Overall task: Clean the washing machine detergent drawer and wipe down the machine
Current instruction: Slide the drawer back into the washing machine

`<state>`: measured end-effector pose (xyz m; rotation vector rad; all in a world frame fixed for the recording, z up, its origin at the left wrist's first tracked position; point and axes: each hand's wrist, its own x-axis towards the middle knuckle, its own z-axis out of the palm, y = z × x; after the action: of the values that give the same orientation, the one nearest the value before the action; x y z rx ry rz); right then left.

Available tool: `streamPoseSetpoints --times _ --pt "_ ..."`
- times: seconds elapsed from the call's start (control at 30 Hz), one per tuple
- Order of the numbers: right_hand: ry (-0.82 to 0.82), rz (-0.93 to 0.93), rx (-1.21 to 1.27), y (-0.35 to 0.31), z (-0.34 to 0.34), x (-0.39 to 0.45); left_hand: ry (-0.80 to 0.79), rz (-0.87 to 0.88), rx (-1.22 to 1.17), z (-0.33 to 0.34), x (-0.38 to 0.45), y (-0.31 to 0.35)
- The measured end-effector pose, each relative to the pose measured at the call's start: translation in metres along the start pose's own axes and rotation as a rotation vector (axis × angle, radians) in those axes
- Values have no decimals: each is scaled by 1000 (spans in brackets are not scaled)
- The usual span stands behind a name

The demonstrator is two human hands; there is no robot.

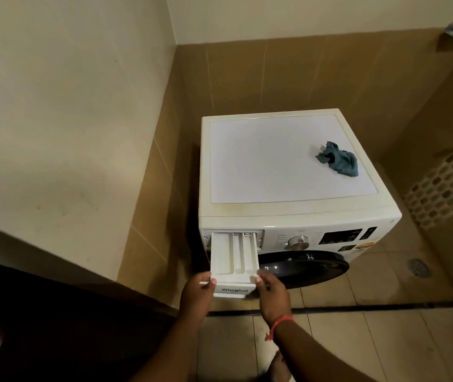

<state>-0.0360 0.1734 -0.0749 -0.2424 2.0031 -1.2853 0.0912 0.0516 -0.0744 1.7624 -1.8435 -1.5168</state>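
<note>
Two hands, left hand (196,292) and right hand (270,293), grip the drawer (233,260) (pulled out).

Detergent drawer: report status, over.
Both hands grip the drawer front: left hand at its left corner, right hand at its right. Drawer pulled well out of the washing machine. Cloth idle on top. Nothing blocking.
</note>
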Motion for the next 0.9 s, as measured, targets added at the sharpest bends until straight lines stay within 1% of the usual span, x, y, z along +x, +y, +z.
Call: streamPoseSetpoints --times 0.1,0.17,0.27,0.37,0.47,0.53,0.67,0.7,0.77,0.83,0.87,0.9 --pt "-19 -33 -9 0 -2 3 67 42 -17 4 -6 1" --pt "-39 -35 -20 4 -3 4 87 59 -21 4 -5 0" --pt "-60 -98 -84 7 -7 3 110 68 -16 5 -6 0" --pt "-34 -161 -140 0 -7 10 132 100 -12 6 -3 5" --pt "-4 -171 -240 -8 -4 16 126 132 40 2 5 10" --pt "-2 -163 -269 -12 -3 18 91 159 83 -1 7 12" --pt "40 -159 -244 -31 -3 26 -108 196 156 -9 19 13" --pt "39 -146 -235 -36 -3 31 -130 198 181 -11 24 16" --pt "1 -114 -244 -44 0 42 -87 228 251 -14 36 27" --pt "-32 -104 -287 -47 5 51 6 282 360 -18 49 39" --pt "-6 -143 -385 -47 6 55 53 306 462 -20 53 46" --pt "54 -212 -567 -49 6 60 100 333 583 -24 57 51"
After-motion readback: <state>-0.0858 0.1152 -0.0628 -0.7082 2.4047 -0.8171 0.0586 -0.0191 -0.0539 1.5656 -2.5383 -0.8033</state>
